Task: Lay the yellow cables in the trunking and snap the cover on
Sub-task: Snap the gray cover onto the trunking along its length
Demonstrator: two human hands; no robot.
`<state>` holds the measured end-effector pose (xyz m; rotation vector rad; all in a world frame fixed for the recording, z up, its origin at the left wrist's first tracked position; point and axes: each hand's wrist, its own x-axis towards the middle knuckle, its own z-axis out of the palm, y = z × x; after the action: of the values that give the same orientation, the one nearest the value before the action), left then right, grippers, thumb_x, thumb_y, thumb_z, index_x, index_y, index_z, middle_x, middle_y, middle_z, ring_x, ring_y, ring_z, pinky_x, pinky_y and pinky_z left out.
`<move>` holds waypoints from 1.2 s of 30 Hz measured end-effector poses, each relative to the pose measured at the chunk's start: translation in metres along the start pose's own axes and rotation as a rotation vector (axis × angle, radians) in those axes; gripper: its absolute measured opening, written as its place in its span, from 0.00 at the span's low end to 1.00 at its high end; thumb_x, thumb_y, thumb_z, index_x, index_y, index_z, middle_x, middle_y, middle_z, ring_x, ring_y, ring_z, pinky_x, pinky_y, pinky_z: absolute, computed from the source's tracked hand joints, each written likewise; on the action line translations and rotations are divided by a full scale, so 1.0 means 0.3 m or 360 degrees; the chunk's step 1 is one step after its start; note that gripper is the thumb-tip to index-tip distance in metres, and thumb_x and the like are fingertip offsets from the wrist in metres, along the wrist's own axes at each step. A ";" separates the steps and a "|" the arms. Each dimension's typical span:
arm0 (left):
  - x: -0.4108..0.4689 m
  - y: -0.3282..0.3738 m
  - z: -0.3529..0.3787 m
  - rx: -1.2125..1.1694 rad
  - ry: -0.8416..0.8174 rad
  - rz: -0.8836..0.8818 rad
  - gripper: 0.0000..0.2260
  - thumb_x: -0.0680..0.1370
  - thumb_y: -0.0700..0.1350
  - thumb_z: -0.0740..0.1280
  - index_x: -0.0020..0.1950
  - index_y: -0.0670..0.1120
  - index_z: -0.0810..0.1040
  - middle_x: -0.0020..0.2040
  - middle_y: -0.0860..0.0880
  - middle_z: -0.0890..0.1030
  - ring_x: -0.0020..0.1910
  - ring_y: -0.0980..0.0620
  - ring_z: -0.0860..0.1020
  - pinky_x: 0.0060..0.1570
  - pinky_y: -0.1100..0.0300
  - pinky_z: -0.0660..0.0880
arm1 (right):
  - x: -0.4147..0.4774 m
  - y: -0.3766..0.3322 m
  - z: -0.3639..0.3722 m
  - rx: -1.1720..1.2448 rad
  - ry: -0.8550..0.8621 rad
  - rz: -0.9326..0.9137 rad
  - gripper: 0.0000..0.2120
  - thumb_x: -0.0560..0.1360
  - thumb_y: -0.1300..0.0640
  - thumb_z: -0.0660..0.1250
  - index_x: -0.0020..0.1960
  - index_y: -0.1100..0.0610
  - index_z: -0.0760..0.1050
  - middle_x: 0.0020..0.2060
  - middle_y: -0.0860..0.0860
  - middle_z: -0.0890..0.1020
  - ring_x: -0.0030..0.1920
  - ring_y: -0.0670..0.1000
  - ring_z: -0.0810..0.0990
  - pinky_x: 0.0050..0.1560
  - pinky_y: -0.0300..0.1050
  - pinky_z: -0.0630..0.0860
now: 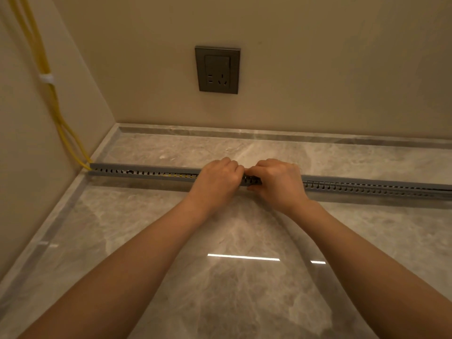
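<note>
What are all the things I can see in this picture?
yellow cables: two, yellow, running down the left wall into the trunking's left end
cable tie: one, white, wrapped round the cables on the left wall
trunking: one, grey, slotted, lying across the floor from the left wall to the right edge
wall socket: one, dark grey, on the far wall
floor: one, glossy grey-beige marble with a darker border
left hand: one, fingers curled over the trunking near its middle
right hand: one, gripping the trunking just beside the left hand
</note>
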<state>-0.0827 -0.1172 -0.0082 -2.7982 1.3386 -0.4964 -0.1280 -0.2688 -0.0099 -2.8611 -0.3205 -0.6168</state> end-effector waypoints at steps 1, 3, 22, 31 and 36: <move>0.002 0.011 -0.004 0.0028 0.0007 0.0012 0.05 0.67 0.37 0.72 0.40 0.42 0.78 0.35 0.46 0.80 0.35 0.47 0.78 0.30 0.57 0.72 | 0.000 0.001 0.000 -0.0002 -0.0013 0.0005 0.07 0.66 0.56 0.73 0.44 0.55 0.83 0.32 0.53 0.82 0.35 0.57 0.79 0.30 0.50 0.75; 0.001 0.018 0.000 0.0079 0.0025 0.0017 0.07 0.62 0.38 0.76 0.35 0.43 0.79 0.29 0.48 0.79 0.28 0.50 0.78 0.23 0.61 0.70 | -0.001 0.003 -0.001 0.0003 -0.0025 0.0003 0.08 0.66 0.56 0.73 0.45 0.54 0.83 0.32 0.53 0.82 0.35 0.57 0.79 0.30 0.50 0.75; 0.009 0.013 0.021 0.0069 -0.0324 -0.0229 0.07 0.77 0.42 0.61 0.52 0.41 0.74 0.49 0.43 0.80 0.49 0.44 0.77 0.46 0.53 0.72 | -0.084 0.096 -0.017 -0.0210 -0.0184 -0.0106 0.12 0.75 0.58 0.63 0.58 0.54 0.76 0.51 0.50 0.81 0.50 0.54 0.76 0.35 0.47 0.72; 0.007 0.051 0.014 0.0147 -0.0404 -0.0389 0.07 0.77 0.41 0.61 0.53 0.41 0.74 0.50 0.43 0.80 0.49 0.44 0.77 0.46 0.52 0.72 | -0.149 0.175 -0.070 -0.0306 -0.0248 -0.0122 0.13 0.77 0.58 0.59 0.59 0.55 0.74 0.52 0.51 0.80 0.50 0.54 0.75 0.38 0.46 0.69; -0.005 0.059 0.012 0.0136 -0.0399 -0.0443 0.07 0.77 0.42 0.61 0.53 0.42 0.73 0.51 0.44 0.80 0.50 0.44 0.77 0.47 0.52 0.72 | -0.140 0.176 -0.065 -0.0372 -0.0319 -0.0134 0.12 0.78 0.57 0.58 0.59 0.53 0.73 0.50 0.49 0.79 0.50 0.51 0.74 0.34 0.43 0.63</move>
<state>-0.0960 -0.1278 -0.0144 -2.8687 0.8681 -0.1871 -0.1595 -0.3311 -0.0178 -3.1567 -0.4278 -0.4051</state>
